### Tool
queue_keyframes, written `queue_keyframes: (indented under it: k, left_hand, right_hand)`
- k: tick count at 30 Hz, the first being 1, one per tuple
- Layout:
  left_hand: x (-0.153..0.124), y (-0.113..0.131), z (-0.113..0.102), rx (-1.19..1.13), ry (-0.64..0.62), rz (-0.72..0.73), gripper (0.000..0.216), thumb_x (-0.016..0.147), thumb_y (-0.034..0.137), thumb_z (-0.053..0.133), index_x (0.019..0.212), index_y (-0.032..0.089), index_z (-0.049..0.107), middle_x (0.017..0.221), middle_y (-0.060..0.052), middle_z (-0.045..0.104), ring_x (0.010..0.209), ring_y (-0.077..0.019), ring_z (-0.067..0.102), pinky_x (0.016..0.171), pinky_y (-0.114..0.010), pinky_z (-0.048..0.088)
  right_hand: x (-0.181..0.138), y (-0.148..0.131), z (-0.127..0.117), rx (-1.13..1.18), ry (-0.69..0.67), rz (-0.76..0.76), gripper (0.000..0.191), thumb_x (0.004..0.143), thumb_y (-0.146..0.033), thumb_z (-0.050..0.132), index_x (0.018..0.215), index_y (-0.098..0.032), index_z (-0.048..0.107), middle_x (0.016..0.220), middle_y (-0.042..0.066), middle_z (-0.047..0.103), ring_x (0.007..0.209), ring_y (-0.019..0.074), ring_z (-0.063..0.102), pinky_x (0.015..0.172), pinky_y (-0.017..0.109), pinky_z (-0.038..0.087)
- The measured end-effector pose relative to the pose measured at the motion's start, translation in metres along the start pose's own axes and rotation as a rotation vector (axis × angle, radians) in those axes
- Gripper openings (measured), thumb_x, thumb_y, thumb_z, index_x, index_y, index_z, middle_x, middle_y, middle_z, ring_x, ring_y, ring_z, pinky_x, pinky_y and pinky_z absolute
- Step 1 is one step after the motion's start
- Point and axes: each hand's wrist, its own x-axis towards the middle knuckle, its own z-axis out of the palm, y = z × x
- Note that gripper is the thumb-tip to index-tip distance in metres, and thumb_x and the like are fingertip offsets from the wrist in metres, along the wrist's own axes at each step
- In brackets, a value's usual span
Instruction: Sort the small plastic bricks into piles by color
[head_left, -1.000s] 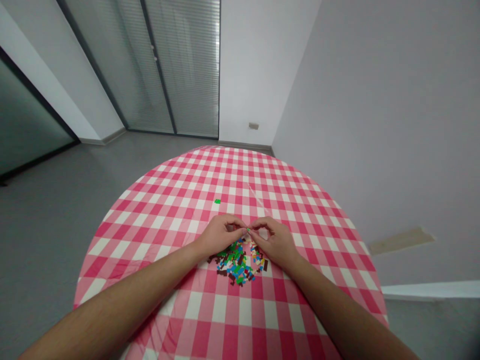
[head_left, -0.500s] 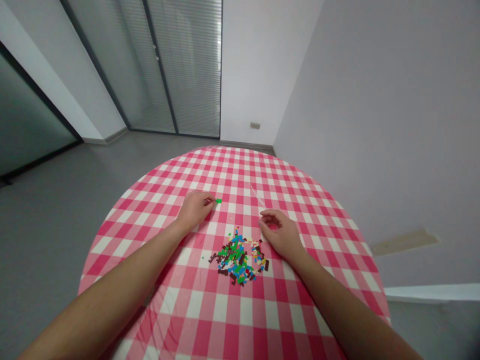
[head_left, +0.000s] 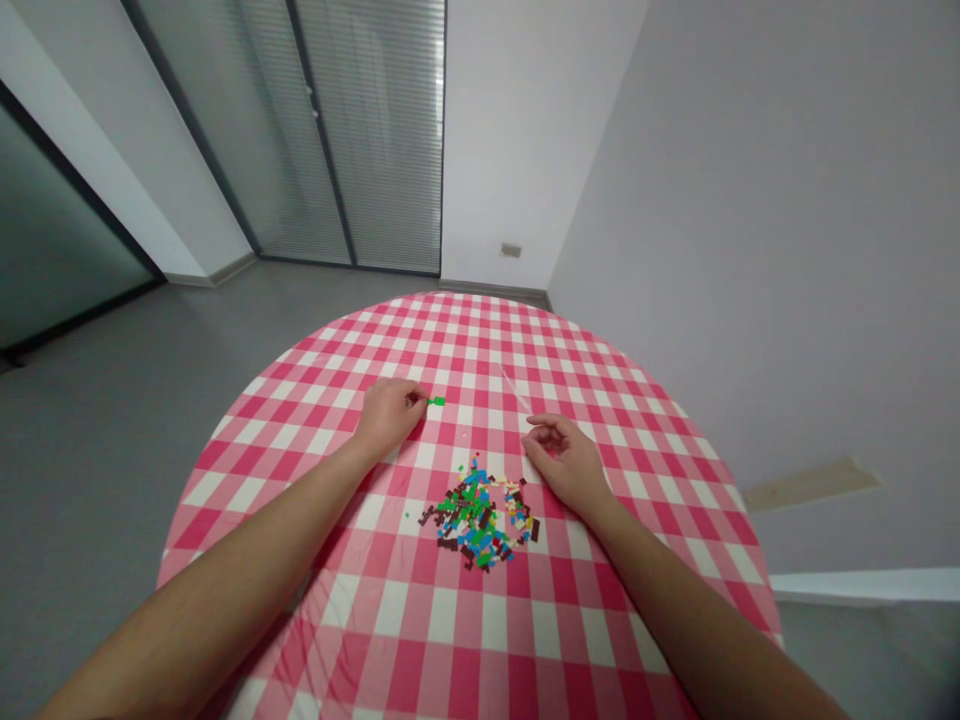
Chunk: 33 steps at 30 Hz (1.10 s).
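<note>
Green brick piece (head_left: 439,401): on the table past the brick pile (head_left: 480,538), a bit left of it, right at the left fingertips.
Left hand (head_left: 390,412): thumb and forefinger pinching the left end of that green bit; too tiny to tell if it's one piece or two, tbh.
Right hand (head_left: 564,460): just beyond the pile's right side, fingers loosely curled, gap between thumb and forefinger.
Brown brick (head_left: 535,530): right edge of the pile, kinda chunky.
Green stray (head_left: 407,515): solo, just left of the pile.
Checkered tablecloth (head_left: 510,660): pink and white, under the whole pile.
Glass door (head_left: 382,170): way beyond the pile, leftish.
</note>
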Motion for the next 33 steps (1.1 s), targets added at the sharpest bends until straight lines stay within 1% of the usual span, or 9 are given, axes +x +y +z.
queue_keyframes:
  k: [3, 10, 15, 20, 25, 27, 28, 31, 33]
  left_hand:
    - [-0.001, 0.003, -0.001, 0.044, 0.007, -0.02, 0.017, 0.078, 0.021, 0.057, 0.079, 0.019, 0.074, 0.081, -0.007, 0.073, 0.078, -0.0238, 0.063, 0.072, -0.036, 0.044]
    - [-0.003, 0.004, 0.0, 0.073, -0.008, 0.018, 0.022, 0.078, 0.022, 0.055, 0.084, 0.019, 0.076, 0.087, -0.01, 0.074, 0.085, -0.0287, 0.062, 0.076, -0.042, 0.043]
    - [-0.002, 0.003, 0.001, 0.066, -0.011, 0.029, 0.024, 0.079, 0.022, 0.055, 0.087, 0.022, 0.077, 0.088, -0.008, 0.074, 0.088, -0.0274, 0.062, 0.079, -0.042, 0.043]
    - [-0.002, 0.002, 0.001, 0.049, -0.026, 0.04, 0.026, 0.08, 0.023, 0.054, 0.09, 0.021, 0.078, 0.091, -0.009, 0.074, 0.089, -0.0282, 0.06, 0.082, -0.045, 0.043]
    - [-0.003, 0.007, -0.001, -0.003, -0.012, 0.046, 0.021, 0.081, 0.022, 0.056, 0.087, 0.023, 0.076, 0.09, -0.008, 0.073, 0.088, -0.0266, 0.06, 0.086, -0.046, 0.043]
    - [-0.006, 0.013, -0.005, -0.061, -0.06, 0.122, 0.019, 0.083, 0.023, 0.056, 0.085, 0.022, 0.075, 0.086, -0.008, 0.071, 0.086, -0.0245, 0.06, 0.086, -0.044, 0.043]
    - [-0.008, 0.018, -0.008, -0.105, -0.109, 0.184, 0.018, 0.083, 0.023, 0.056, 0.085, 0.021, 0.074, 0.085, -0.007, 0.071, 0.085, -0.0231, 0.06, 0.086, -0.042, 0.044]
    - [-0.017, 0.032, -0.019, -0.264, -0.334, 0.399, 0.017, 0.083, 0.018, 0.057, 0.086, 0.022, 0.073, 0.087, -0.005, 0.07, 0.088, -0.0204, 0.06, 0.087, -0.038, 0.046]
    - [-0.022, 0.04, -0.026, -0.321, -0.462, 0.461, 0.014, 0.081, 0.017, 0.06, 0.085, 0.023, 0.073, 0.086, -0.004, 0.07, 0.085, -0.0193, 0.061, 0.087, -0.038, 0.046]
  right_hand:
    - [0.001, 0.003, 0.0, 0.005, -0.044, 0.03, 0.025, 0.082, -0.028, 0.06, 0.105, -0.018, 0.06, 0.076, 0.003, 0.067, 0.069, 0.0177, 0.063, 0.067, 0.033, 0.052]
    - [0.001, 0.003, -0.001, -0.009, -0.075, 0.032, 0.025, 0.082, -0.029, 0.058, 0.104, -0.017, 0.061, 0.076, 0.003, 0.066, 0.07, 0.0175, 0.063, 0.067, 0.033, 0.051]
    - [0.001, 0.004, -0.002, -0.011, -0.082, 0.021, 0.025, 0.082, -0.029, 0.058, 0.104, -0.018, 0.061, 0.077, 0.003, 0.067, 0.07, 0.0174, 0.063, 0.067, 0.032, 0.052]
    - [0.002, 0.005, -0.002, -0.021, -0.08, 0.016, 0.025, 0.082, -0.028, 0.059, 0.105, -0.018, 0.062, 0.077, 0.003, 0.067, 0.069, 0.0166, 0.064, 0.066, 0.031, 0.052]
    - [0.001, -0.003, -0.004, -0.078, -0.11, -0.015, 0.018, 0.08, -0.026, 0.06, 0.095, -0.019, 0.066, 0.08, 0.004, 0.07, 0.072, 0.0177, 0.066, 0.069, 0.032, 0.054]
    - [0.0, -0.007, -0.005, -0.117, -0.157, -0.024, 0.016, 0.08, -0.026, 0.061, 0.091, -0.019, 0.068, 0.081, 0.005, 0.072, 0.074, 0.0184, 0.067, 0.07, 0.033, 0.055]
    - [0.0, -0.008, -0.005, -0.133, -0.178, -0.03, 0.015, 0.08, -0.026, 0.061, 0.091, -0.019, 0.068, 0.083, 0.006, 0.072, 0.075, 0.0187, 0.068, 0.07, 0.033, 0.055]
    - [0.0, -0.011, -0.006, -0.162, -0.197, -0.052, 0.016, 0.081, -0.025, 0.061, 0.092, -0.019, 0.07, 0.087, 0.007, 0.073, 0.078, 0.0196, 0.068, 0.072, 0.034, 0.055]
    - [0.0, -0.011, -0.006, -0.172, -0.186, -0.058, 0.016, 0.081, -0.025, 0.061, 0.093, -0.019, 0.07, 0.088, 0.007, 0.074, 0.079, 0.0198, 0.069, 0.072, 0.035, 0.055]
